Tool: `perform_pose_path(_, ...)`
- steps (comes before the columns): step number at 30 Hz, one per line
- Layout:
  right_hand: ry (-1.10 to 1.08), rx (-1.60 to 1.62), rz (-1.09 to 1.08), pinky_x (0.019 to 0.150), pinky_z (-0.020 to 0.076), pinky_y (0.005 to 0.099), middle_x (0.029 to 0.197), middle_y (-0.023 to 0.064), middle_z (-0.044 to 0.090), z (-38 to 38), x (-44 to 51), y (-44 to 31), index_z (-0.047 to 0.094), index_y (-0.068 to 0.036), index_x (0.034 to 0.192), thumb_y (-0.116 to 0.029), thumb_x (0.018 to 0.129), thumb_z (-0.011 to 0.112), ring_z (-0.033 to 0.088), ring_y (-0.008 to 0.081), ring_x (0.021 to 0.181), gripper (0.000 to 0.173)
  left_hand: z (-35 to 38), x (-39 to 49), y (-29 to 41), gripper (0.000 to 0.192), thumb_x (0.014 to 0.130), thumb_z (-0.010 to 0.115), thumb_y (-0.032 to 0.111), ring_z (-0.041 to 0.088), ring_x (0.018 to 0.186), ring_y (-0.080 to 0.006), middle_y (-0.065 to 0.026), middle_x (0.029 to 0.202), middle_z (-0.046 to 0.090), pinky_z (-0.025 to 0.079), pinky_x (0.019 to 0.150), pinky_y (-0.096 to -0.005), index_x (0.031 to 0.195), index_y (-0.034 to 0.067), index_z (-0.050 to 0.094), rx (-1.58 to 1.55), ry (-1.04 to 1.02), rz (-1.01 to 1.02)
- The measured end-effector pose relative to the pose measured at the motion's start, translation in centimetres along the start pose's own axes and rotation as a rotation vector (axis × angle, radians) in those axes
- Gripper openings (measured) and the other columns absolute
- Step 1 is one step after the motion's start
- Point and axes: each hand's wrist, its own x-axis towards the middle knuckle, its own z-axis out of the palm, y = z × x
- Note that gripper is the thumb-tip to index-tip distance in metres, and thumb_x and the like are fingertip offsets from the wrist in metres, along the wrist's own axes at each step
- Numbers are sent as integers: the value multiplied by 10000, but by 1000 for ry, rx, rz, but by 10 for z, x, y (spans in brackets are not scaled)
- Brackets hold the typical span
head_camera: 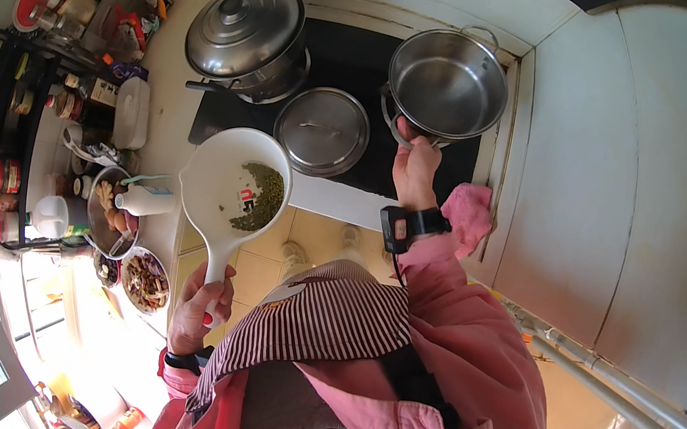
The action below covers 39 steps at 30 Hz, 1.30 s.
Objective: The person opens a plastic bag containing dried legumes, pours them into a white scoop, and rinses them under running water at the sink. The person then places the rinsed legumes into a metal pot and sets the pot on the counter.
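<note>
My left hand grips the handle of a white plastic ladle-shaped scoop. Small green beans, probably mung beans, lie along the right side of its bowl, beside red printing. At the far right of the stove, my right hand holds the near loop handle of a stainless steel pot. No lid covers this pot, and its inside looks bare. Between the scoop and the pot, a round steel lid lies on the black cooktop.
A large lidded steel pot stands on the left burner. A pink cloth lies by the counter's right edge. To the left are a white bottle, a steel bowl of ginger and other food, a bowl of dried goods and a black spice rack.
</note>
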Motion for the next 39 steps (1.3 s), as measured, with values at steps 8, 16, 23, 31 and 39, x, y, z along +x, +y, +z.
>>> perform_pose_path(8, -325, -135, 3, 1060, 487, 408, 1159, 177, 621, 16, -134, -65, 519, 5, 899, 159, 812, 394, 596, 328, 1176, 216, -14, -63, -40, 336, 874, 617, 203, 411, 464, -86, -15, 670, 471, 342, 414, -211, 1116, -15, 535, -97, 113, 96)
perform_pose_path(16, -694, -288, 47, 1035, 485, 406, 1160, 119, 633, 26, -267, -49, 565, 47, 1115, 110, 834, 367, 622, 269, 1102, 350, -73, -170, -88, 413, 825, 626, 280, 446, 468, -102, -35, 638, 505, 350, 434, -221, 1102, -10, 527, -111, 160, 194)
perform_pose_path(23, -832, -421, 360, 968, 524, 392, 1085, 117, 626, 8, -357, -21, 545, 56, 1088, 121, 803, 393, 643, 253, 1005, 329, -96, -306, -176, 363, 844, 596, 224, 473, 484, -105, -40, 665, 513, 354, 443, -218, 1106, -15, 515, -167, 351, 332)
perform_pose_path(31, -1134, -619, 722, 863, 596, 229, 1345, 289, 488, 20, -439, 21, 420, 109, 1347, 167, 762, 376, 463, 423, 1289, 590, -74, -415, -309, 304, 862, 553, 118, 475, 502, -88, -27, 695, 529, 370, 450, -203, 1140, -3, 527, -437, 813, 442)
perform_pose_path(39, -1544, -774, 1011, 902, 562, 331, 1173, 204, 600, 61, -536, 120, 461, 73, 1276, 99, 763, 421, 610, 314, 1088, 515, -43, -436, -414, 331, 946, 615, 214, 475, 520, -75, -32, 759, 521, 422, 485, -188, 1159, -3, 485, -930, 1020, 916)
